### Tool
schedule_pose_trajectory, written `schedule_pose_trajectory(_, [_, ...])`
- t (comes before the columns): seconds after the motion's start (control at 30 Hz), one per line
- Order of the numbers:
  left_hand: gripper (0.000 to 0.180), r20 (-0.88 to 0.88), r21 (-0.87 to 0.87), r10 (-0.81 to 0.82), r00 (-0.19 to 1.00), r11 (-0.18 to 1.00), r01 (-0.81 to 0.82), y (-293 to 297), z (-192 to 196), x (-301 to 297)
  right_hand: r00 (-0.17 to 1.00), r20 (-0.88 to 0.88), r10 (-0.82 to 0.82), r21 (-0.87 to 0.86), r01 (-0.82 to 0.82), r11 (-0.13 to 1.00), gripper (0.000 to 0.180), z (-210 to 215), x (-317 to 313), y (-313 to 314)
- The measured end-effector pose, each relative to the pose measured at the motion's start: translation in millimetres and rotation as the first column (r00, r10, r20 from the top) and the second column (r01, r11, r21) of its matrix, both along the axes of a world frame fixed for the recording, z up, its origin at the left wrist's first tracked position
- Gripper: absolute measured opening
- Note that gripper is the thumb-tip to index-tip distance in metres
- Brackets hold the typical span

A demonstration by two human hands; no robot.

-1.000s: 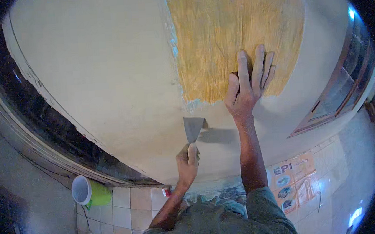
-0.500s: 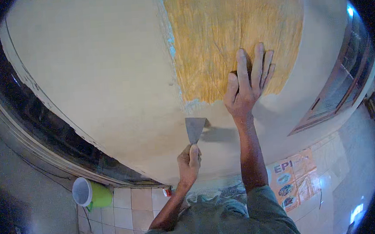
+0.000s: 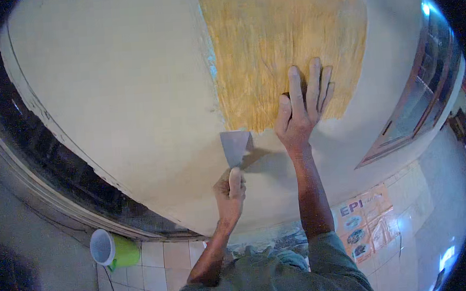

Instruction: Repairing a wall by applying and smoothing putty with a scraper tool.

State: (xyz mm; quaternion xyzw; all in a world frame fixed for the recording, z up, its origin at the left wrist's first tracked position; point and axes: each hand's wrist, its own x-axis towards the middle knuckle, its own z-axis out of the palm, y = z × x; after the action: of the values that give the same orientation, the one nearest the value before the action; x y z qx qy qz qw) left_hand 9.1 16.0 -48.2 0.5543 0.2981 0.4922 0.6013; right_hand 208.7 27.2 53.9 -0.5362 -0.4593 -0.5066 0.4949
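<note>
Head view: the left hand [image 3: 230, 191] has its grip closed around the handle of a putty knife [image 3: 236, 147], forefinger laid straight up along the handle. Above that grip the grey metal blade lies against the cream plastered surface [image 3: 126, 93], its top edge touching the lower rim of the rough orange-yellow patch [image 3: 285, 44].

Just beside the blade, to the right of the left grip and higher, the right hand [image 3: 298, 116] rests flat on the surface. Its grip is wide, fingers spread and holding nothing; the fingertips [image 3: 293, 75] lie on the orange-yellow patch while the heel of the hand sits on the cream plaster below it. A thin blue-green line runs down the patch's left edge, up and left of the blade.

Both forearms rise from a grey-green sleeve [image 3: 327, 258] at the lower edge, below both grips.

Well to the lower left of the left grip hangs a green plastic bucket [image 3: 116, 250] with a white inside, against a wall of pale tiles [image 3: 155, 264]. To the lower right of the right grip an orange poster [image 3: 365, 223] is fixed to the tiled wall. Far right of the right grip is a brown-framed window [image 3: 419, 100].
</note>
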Motion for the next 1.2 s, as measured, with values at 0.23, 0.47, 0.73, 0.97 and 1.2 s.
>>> schedule_pose_trajectory(0.23, [0.039, 0.034, 0.081, 0.024, 0.999, 0.996, -0.027, 16.2, 81.3, 4.8, 0.999, -0.029, 0.029, 0.028, -0.028, 0.999, 0.046, -0.6, 3.3, -0.4])
schedule_pose_trajectory(0.47, [0.042, 0.023, 0.068, -0.005, 1.0, 0.998, 0.003, 8.2, 34.5, -0.5, 1.0, -0.014, -0.002, 0.009, 0.002, 1.0, 0.047, 1.3, -1.2, -1.5])
schedule_pose_trajectory(0.73, [0.043, 0.019, 0.057, 0.012, 1.0, 0.998, -0.013, 12.6, 80.4, 3.0, 1.0, -0.006, -0.029, 0.012, 0.029, 1.0, 0.048, 2.8, -1.8, -2.3])
schedule_pose_trajectory(0.97, [0.043, -0.021, 0.059, 0.016, 1.0, 0.998, -0.014, 10.1, 30.2, 1.7, 0.999, -0.018, -0.039, -0.002, 0.039, 0.999, 0.049, 3.6, -5.0, -0.3])
schedule_pose_trajectory(1.2, [0.041, -0.005, 0.134, 0.049, 0.999, 0.99, -0.048, 13.1, 41.0, 6.4, 0.999, -0.013, -0.037, -0.012, 0.036, 0.999, 0.049, 3.5, -2.8, -0.9])
